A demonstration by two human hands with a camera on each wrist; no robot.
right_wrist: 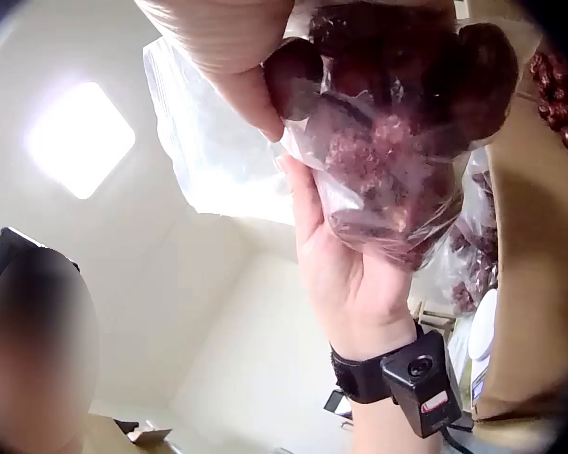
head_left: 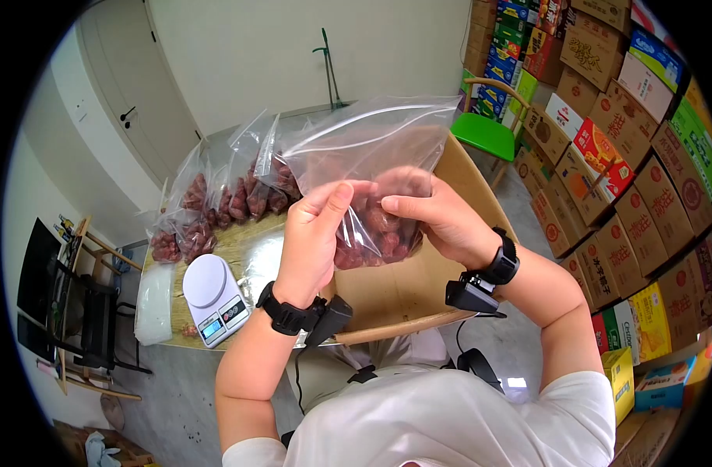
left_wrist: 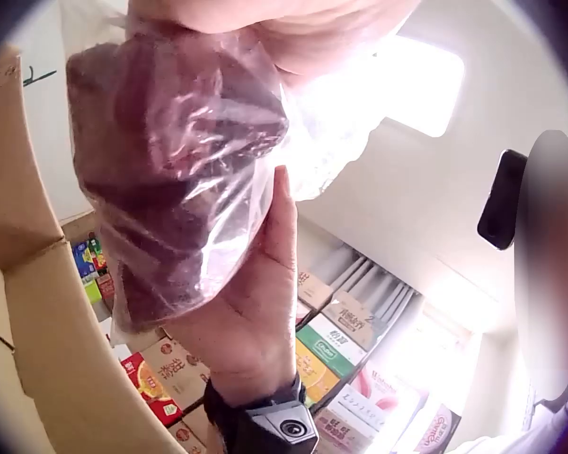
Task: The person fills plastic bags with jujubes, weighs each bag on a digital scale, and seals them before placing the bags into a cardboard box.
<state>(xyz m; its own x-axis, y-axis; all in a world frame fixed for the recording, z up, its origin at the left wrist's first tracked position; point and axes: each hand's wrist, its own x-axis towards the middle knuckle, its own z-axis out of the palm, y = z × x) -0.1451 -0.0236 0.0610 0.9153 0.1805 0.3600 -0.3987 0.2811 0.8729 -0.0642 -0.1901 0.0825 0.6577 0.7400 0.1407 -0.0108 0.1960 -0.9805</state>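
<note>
A clear zip bag (head_left: 379,233) with dark red lumpy pieces in its lower part is held up between both hands, over an open cardboard box. The left hand (head_left: 315,233) grips the bag's left side, thumb on the near face. On the other side the right hand (head_left: 441,214) holds it, thumb in front and fingers behind the plastic. The bag's upper part stands up past the hands, its zip line visible. In the left wrist view the filled bag (left_wrist: 180,180) hangs close to the lens; the right wrist view shows the bag (right_wrist: 388,142) from below.
The cardboard box (head_left: 480,187) stands against the table. Several filled bags (head_left: 247,191) stand at the back left of the table. A white digital scale (head_left: 208,292) and a stack of clear bags (head_left: 155,300) are at the left. A green chair (head_left: 484,136) and stacked cartons are at the right.
</note>
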